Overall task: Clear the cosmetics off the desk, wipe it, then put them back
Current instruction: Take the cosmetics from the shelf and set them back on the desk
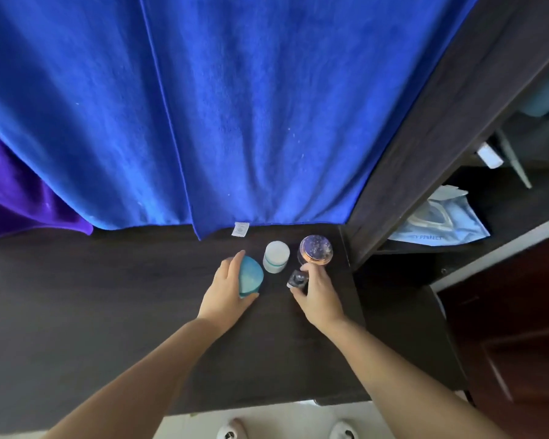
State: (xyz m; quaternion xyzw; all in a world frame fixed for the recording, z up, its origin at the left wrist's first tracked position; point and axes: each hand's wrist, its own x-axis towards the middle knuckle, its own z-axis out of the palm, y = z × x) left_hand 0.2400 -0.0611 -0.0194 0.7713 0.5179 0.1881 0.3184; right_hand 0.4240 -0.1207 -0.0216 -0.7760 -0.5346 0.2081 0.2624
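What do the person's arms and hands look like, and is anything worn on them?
Both arms are bare up to the picture's edge: no sleeves show. The left hand and the right hand wear no gloves; no rings, watch or bracelets are visible.

Four cosmetics stand grouped at the back right of the dark wood desk [108, 312].

Light blue rounded container [249, 276]: leftmost, upright, domed top, gripped from its left side.

White jar [276, 256]: cylindrical, pale teal band at the base, upright, just right of the blue one, apart from it.

Round jar with glittery purple lid [316, 250]: coppery rim, rightmost, near the desk's corner.

Small dark square-capped bottle [297, 278]: in front of the purple-lidded jar, pinched by fingers.
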